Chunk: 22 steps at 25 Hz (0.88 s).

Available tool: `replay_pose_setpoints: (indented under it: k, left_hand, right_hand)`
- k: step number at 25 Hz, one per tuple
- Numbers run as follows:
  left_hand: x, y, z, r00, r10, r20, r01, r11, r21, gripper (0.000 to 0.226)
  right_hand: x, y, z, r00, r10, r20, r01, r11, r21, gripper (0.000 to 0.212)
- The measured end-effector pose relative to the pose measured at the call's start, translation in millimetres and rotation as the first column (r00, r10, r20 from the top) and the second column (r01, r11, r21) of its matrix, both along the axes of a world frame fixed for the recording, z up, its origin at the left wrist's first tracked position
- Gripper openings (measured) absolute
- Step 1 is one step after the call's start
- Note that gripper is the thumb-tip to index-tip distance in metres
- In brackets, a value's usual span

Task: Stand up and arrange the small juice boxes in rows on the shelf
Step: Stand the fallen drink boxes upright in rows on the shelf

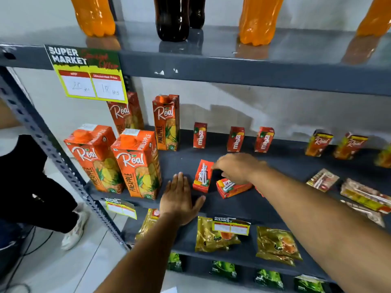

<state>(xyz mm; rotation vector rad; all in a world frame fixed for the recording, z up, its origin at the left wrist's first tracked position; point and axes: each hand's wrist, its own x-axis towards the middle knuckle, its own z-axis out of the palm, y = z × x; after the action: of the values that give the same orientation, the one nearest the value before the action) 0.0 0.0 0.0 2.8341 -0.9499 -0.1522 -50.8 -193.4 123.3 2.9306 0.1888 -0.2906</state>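
Three small red Maaza juice boxes stand upright in a row at the back of the grey middle shelf (pixel 285 166): one on the left (pixel 200 135), one in the middle (pixel 235 138), one on the right (pixel 264 139). Nearer the front, another small red box (pixel 202 176) stands with its straw side facing me. My right hand (pixel 239 167) reaches over it, fingertips closed on its top right corner. A further small box (pixel 231 188) lies on its side under that hand. A red corner (pixel 259 191) peeks out beneath my forearm. My left hand (pixel 179 199) lies flat and open on the shelf's front edge.
Tall Real pineapple cartons (pixel 137 163) stand at the shelf's left. Small Real boxes (pixel 318 144) stand at the back right, flat packets (pixel 322 179) lie at the right. Bottles (pixel 257 20) line the shelf above, gold pouches (pixel 213 233) the one below. A person's leg and shoe (pixel 74 231) are at the left.
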Motion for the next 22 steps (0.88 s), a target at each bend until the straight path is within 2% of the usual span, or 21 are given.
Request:
replay_pose_setpoints:
  k: [3,6,11,15,22]
  left_hand:
    - [0,-1,-4,0.998,-0.008,0.060,0.010,1.000,-0.030,0.098]
    - [2,-1,-6,0.995,-0.007,0.100,0.012,0.999,-0.046,0.098]
    - [4,-1,-9,0.994,0.006,0.110,-0.001,0.999,-0.045,0.103]
    - [5,-3,-10,0.993,0.028,0.116,-0.025,0.999,-0.025,0.106]
    - [5,-3,-8,0.991,0.027,0.127,-0.028,1.000,0.001,0.106]
  right_hand:
    - [17,2,-1,0.999,0.020,0.041,-0.023,0.996,0.085,0.038]
    - [32,13,-1,0.992,0.124,0.034,-0.126,0.989,0.074,0.041]
    - [56,15,-7,0.950,0.290,-0.113,-0.292,0.956,-0.001,0.044]
    - [67,9,-9,0.903,0.367,-0.223,-0.390,0.918,-0.067,0.059]
    - [77,4,-13,0.874,0.422,-0.239,-0.444,0.895,-0.044,0.061]
